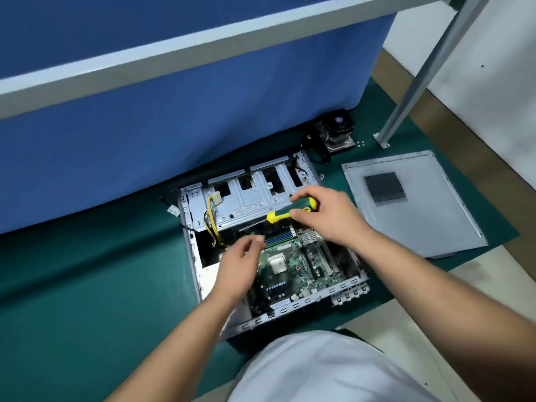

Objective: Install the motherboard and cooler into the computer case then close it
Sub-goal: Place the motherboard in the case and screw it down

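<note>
Motherboard point(293, 265) beneath both hands, right hand point(327, 216) gripping screwdriver point(285, 214), left hand point(240, 262) hovering

Screwdriver point(291, 211) over open case point(290, 307)

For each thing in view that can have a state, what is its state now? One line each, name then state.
Grey metal computer case: open, lying on its side on the green mat.
Green motherboard: inside the case.
Grey side panel with mesh vent: off, flat on the mat.
Black cooler with fan: outside the case, on the mat.
Yellow-and-green screwdriver: gripped by the right hand.
Left hand: over the motherboard, fingertips pinched; contents unclear.
</note>
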A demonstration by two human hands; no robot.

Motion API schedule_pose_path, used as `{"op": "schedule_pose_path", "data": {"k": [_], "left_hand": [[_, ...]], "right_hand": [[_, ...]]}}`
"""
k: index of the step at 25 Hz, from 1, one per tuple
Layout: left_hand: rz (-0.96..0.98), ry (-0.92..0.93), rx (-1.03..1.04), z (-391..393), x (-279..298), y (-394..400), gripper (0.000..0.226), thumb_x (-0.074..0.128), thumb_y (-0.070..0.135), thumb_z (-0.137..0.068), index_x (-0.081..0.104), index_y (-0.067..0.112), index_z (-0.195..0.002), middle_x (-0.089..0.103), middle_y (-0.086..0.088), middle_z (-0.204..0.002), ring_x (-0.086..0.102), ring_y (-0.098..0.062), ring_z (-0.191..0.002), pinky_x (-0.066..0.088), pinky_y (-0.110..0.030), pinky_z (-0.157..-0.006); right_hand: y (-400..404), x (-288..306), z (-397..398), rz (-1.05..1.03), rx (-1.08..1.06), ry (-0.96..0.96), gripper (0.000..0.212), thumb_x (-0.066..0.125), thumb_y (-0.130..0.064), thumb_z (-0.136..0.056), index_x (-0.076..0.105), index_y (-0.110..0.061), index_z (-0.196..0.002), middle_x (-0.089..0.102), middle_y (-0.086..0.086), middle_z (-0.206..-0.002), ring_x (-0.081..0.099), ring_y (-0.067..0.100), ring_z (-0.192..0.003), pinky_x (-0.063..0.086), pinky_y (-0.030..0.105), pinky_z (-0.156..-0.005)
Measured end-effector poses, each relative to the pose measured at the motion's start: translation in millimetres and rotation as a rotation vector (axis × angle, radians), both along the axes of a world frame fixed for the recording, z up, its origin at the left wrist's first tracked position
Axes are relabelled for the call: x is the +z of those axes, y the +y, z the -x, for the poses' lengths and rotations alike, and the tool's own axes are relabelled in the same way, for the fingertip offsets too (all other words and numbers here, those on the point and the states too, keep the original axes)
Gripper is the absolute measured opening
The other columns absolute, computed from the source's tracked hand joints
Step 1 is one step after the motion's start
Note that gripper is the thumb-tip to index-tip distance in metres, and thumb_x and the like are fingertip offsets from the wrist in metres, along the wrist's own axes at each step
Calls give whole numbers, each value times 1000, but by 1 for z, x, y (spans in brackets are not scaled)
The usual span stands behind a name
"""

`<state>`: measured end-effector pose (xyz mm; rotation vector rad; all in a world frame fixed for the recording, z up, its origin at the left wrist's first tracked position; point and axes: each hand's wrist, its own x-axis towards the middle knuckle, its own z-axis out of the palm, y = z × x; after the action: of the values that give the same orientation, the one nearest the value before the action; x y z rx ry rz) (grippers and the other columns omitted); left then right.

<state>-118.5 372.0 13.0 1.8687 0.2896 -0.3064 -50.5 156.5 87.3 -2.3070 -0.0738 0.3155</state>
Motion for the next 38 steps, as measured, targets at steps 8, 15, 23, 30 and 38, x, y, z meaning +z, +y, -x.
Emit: {"op": "schedule_pose_path", "data": {"k": [8, 15, 23, 30, 38], "left_hand": [[334, 46, -40, -91, 41, -130, 16, 61, 23, -102, 70, 16, -91, 67, 3, -72, 61, -13, -68, 51, -32, -70], [-777, -390, -305, -179, -3, -100, 41, 48, 47, -104, 55, 34, -142, 49, 2, -153, 40, -22, -143, 31, -41, -118], [-1037, -331, -249, -181, -65, -53, 59, 22, 62, -106, 12, 46, -161, 2, 15, -171, -8, -11, -158, -9, -39, -126], [-1059, -360, -222, -182, -75, -51, 58, 25, 61, -105, 17, 45, -160, 7, 15, -171, -2, -12, -158, -4, -41, -126], [-1041, -362, -226, -181, -72, -52, 58, 26, 58, -106, 18, 43, -161, 7, 13, -171, -1, -14, -159, 1, -46, -126]], "right_hand": [[-66, -29, 15, -491, -286, 437, 19, 70, -10, -93, 59, -14, -108, 71, 10, -81, 65, 21, -63, 53, 33, -55], [-127, -63, -61, -342, -440, 435, 10, 67, -21, -94, 72, -13, -96, 64, -2, -57, 55, 12, -47, 45, 24, -45], [-144, -151, -165, -77, -388, 374, 14, 69, -31, -91, 73, -18, -92, 76, 11, -91, 67, 22, -77, 57, 42, -81], [-105, -215, -198, -43, -477, 260, 5, 72, -25, -90, 71, -29, -89, 66, -11, -78, 65, 20, -82, 48, 25, -68], [-91, -235, -197, 212, -468, 101, 13, 69, -31, -93, 72, -22, -101, 63, 7, -97, 60, 32, -95, 41, 32, -72]]}}
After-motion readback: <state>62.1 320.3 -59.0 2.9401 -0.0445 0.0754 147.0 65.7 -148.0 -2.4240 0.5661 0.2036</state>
